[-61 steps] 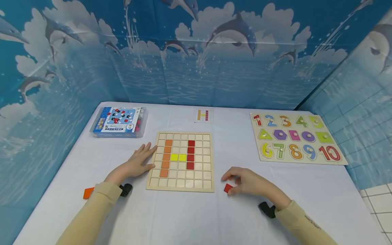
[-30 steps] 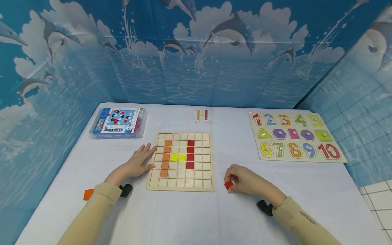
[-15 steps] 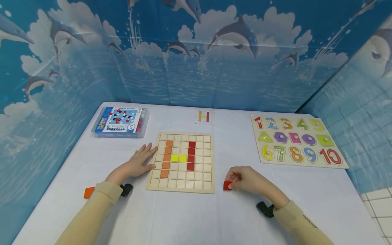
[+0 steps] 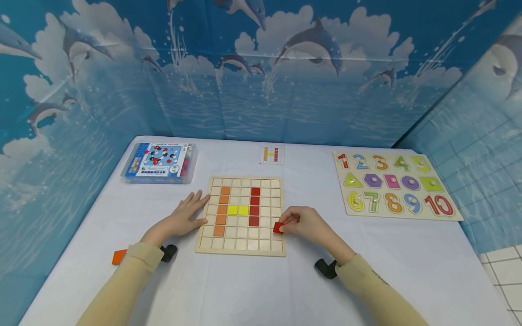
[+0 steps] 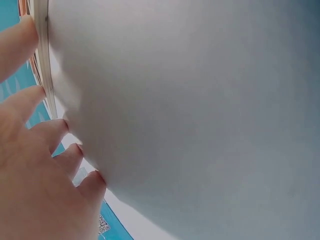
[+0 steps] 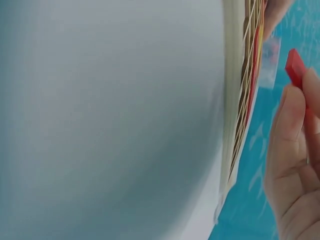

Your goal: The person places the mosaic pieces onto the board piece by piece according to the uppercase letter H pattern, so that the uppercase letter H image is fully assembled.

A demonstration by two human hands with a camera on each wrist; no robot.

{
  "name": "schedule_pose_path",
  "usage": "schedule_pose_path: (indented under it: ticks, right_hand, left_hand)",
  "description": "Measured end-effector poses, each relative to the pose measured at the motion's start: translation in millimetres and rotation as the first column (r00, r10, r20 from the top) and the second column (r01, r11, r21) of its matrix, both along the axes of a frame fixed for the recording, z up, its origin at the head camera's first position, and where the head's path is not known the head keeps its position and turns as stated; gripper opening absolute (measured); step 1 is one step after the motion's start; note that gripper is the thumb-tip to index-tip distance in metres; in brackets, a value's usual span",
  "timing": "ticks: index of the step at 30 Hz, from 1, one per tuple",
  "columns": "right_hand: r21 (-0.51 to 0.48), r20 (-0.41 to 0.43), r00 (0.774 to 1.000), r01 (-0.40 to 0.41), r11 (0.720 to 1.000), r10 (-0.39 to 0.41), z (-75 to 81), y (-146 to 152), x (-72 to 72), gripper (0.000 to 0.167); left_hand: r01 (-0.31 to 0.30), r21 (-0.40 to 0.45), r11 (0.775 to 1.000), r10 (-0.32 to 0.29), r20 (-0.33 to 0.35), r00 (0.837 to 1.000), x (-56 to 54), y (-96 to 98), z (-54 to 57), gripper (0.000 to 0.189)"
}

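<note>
A wooden grid board (image 4: 240, 252) lies on the white table, with a column of orange tiles (image 4: 221, 209), two yellow tiles (image 4: 238, 210) and a column of red tiles (image 4: 254, 207) in its cells. My left hand (image 4: 183, 216) rests spread at the board's left edge; the left wrist view shows its thumb and index finger (image 5: 31, 97) against the rim. Between thumb and fingers, my right hand (image 4: 303, 223) pinches a red square tile (image 4: 278, 227) over the board's right edge. The right wrist view shows that tile (image 6: 295, 66) raised and tilted.
A pattern card (image 4: 272, 154) lies behind the board. At the back left sits a clear plastic box (image 4: 160, 163) with a molecule picture. A number and shape puzzle board (image 4: 397, 184) lies on the right. An orange piece (image 4: 118, 256) is beside the left sleeve.
My right hand has pinched the red tile from the table and carried it left and away from me, over the board's right edge. The left hand has stayed in place.
</note>
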State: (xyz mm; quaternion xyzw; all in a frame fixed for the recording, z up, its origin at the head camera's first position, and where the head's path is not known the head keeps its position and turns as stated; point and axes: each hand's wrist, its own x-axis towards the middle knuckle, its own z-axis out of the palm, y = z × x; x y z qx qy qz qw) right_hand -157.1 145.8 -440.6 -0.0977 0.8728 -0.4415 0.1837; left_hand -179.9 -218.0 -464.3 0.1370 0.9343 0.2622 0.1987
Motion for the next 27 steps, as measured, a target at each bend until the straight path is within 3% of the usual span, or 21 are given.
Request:
schedule_pose_path:
  ticks: [4, 14, 27]
  right_hand:
    - [-0.006, 0.016, 1.0, 0.026, 1.0, -0.026, -0.8, -18, -2.8, 0.01]
    - [0.017, 0.012, 0.999, -0.052, 0.999, 0.051, -7.3, -54, -6.7, 0.009]
    - [0.096, -0.024, 0.997, -0.068, 0.993, 0.07, -5.2, -69, -3.9, 0.007]
  left_hand:
    - [0.005, -0.008, 1.0, -0.005, -0.001, 1.0, -0.9, 0.1, 0.0, 0.074]
    - [-0.003, -0.007, 1.0, 0.003, 0.011, 1.0, -1.1, 0.2, 2.9, 0.073]
    - [0.0, 0.004, 1.0, 0.0, 0.017, 1.0, -0.4, 0.7, 2.7, 0.074]
